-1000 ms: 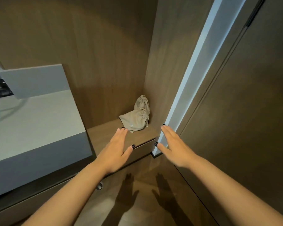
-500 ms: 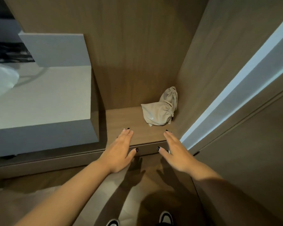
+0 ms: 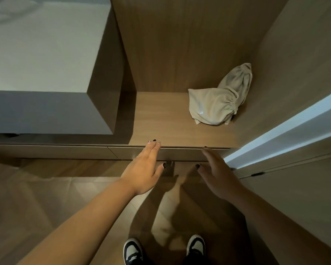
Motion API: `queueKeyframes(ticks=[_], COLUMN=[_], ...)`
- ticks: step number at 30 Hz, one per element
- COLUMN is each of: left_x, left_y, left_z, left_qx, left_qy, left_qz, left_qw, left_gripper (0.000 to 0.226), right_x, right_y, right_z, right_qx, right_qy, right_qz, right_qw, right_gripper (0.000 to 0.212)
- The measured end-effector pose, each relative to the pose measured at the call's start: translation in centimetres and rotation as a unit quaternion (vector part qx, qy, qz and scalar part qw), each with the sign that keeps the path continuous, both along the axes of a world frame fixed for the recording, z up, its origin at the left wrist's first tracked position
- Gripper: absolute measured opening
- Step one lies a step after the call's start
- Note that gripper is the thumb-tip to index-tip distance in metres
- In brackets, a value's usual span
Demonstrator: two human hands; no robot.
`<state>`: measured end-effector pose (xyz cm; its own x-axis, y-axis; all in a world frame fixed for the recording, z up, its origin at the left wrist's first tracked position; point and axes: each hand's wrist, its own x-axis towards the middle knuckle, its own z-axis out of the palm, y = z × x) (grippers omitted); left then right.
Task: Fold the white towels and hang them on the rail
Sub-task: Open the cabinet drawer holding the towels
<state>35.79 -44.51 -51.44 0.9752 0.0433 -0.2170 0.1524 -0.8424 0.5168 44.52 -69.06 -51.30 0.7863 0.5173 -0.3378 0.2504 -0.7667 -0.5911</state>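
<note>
A crumpled pale beige cloth bag (image 3: 221,101) lies in the back right corner of a low wooden shelf (image 3: 161,119). No white towel or rail shows in the head view. My left hand (image 3: 143,169) reaches forward with straight fingers, the fingertips at the shelf's front edge. My right hand (image 3: 216,173) is stretched out beside it, palm turned inward, fingers straight, also near that edge. Both hands hold nothing. A small metal handle (image 3: 169,163) sits on the drawer front between them.
A white vanity counter (image 3: 42,54) fills the upper left, its block end next to the shelf. Wooden panels wall the niche behind and to the right. A lit white door frame (image 3: 287,136) runs diagonally at right. My two shoes (image 3: 164,249) stand on the wooden floor below.
The view has tilted down and moved closer, so my shoes now show. Both hands have stayed stretched out and open, now at the shelf's front edge.
</note>
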Motion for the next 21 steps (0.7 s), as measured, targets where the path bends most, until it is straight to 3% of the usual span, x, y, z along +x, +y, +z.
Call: queueKeyframes(ticks=[10,16,21], left_x=[0.4,1.8,3.5], left_y=[0.5,0.9,1.1], left_z=[-17.2,-27.1,-33.7], left_qx=[0.054,0.078,0.119], left_qy=[-0.016,-0.083,-0.190], left_qz=[0.009,0.015,-0.001], left_qw=[0.998,0.993,0.975], left_gripper=[0.066,0.060,0.048], right_x=[0.7,3.5,6.2], right_y=[1.9,2.8,3.7], right_z=[-17.8,-27.6,-33.5], right_qx=[0.059,0.068,0.128], right_qy=[-0.002,-0.073,-0.175], right_qz=[-0.033,-0.038,-0.028], right_qw=[0.998,0.994,0.976], right_gripper=[0.057,0.056,0.046])
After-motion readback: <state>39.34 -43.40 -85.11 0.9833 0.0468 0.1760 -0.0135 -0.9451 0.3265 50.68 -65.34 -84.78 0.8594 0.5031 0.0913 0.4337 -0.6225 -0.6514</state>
